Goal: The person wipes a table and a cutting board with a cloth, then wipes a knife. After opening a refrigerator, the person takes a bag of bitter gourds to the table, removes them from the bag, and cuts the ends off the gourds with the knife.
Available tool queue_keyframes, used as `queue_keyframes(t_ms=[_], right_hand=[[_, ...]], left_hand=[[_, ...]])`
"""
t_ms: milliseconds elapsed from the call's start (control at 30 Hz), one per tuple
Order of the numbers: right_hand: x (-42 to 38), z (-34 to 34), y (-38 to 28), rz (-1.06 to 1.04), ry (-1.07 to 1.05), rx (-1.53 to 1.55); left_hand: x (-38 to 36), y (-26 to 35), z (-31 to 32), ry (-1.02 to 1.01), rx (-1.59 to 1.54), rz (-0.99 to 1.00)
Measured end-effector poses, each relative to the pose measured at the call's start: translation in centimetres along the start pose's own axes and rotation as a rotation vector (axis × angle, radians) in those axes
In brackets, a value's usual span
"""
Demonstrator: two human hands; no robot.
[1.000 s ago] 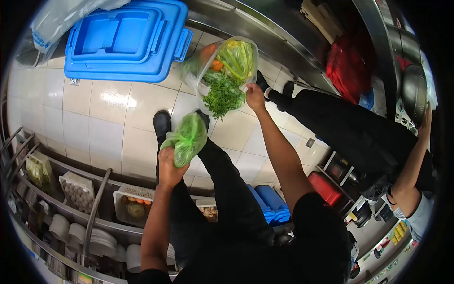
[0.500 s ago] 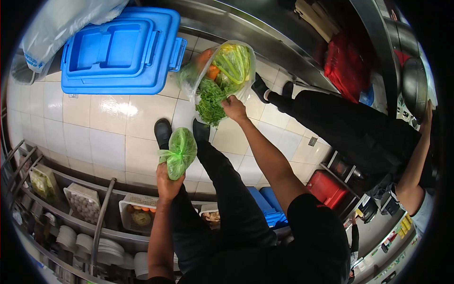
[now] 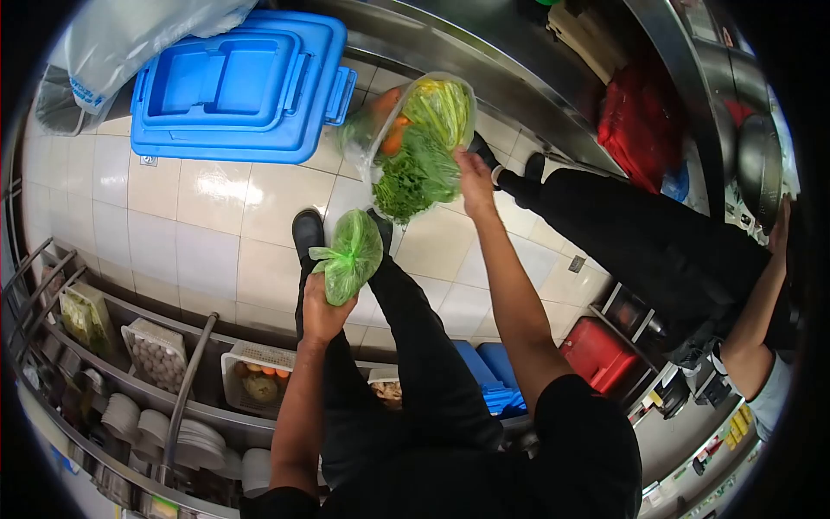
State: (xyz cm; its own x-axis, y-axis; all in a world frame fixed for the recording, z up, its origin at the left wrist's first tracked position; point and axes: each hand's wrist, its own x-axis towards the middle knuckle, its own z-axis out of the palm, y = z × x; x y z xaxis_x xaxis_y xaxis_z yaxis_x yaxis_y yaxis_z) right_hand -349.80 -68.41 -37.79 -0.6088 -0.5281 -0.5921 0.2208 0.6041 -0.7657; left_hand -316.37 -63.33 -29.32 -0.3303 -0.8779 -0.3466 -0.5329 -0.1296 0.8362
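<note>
The tiled floor (image 3: pixel 207 203) spans the view, with a blue lidded bin (image 3: pixel 316 108) at upper left. Right of the bin, an open translucent bag (image 3: pixel 358 145) on the floor contains yellow-green stalks (image 3: pixel 439 105), leafy greens (image 3: pixel 402 186) and orange vegetables (image 3: pixel 395 138). A smaller green bag (image 3: pixel 354 251), its plastic gathered, is held above the floor, nearer the wearer, in the closed fingers of the left hand (image 3: pixel 325 310). The right hand (image 3: pixel 475 183) is at the greens' right edge, fingers close together; whether they grip leaves or plastic cannot be told.
</note>
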Motion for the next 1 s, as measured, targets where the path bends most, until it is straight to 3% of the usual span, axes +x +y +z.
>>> queue_keyframes(t_ms=[233, 400, 567, 733, 867, 933, 1000], right_hand=[[-8.0, -6.9, -9.3, -0.141, 0.107, -0.074], [-12.8, -13.8, -10.1, -0.163, 0.132, 0.053], [-15.9, -15.6, -9.8, -0.205, 0.199, -0.104], [-16.9, -18.3, -6.7, -0.142, 0.274, -0.228], [-19.3, -19.9, -5.1, -0.064, 0.318, -0.278], [-20.4, -20.3, -4.8, -0.034, 0.334, -0.244], [-21.4, -20.5, -4.7, -0.015, 0.314, -0.172]], left_hand=[[1.5, 0.8, -0.6, 0.029, -0.043, -0.019], [4.4, 2.4, 0.0, 0.031, -0.122, -0.103], [10.4, 5.1, 3.2, -0.041, -0.272, -0.066], [18.9, 8.7, 8.5, -0.222, -0.161, 0.053], [25.4, 7.6, 15.7, -0.142, -0.156, 0.115], [26.6, 7.6, 18.1, -0.151, 0.362, -0.183], [27.0, 1.8, 22.3, -0.203, 0.258, -0.183]])
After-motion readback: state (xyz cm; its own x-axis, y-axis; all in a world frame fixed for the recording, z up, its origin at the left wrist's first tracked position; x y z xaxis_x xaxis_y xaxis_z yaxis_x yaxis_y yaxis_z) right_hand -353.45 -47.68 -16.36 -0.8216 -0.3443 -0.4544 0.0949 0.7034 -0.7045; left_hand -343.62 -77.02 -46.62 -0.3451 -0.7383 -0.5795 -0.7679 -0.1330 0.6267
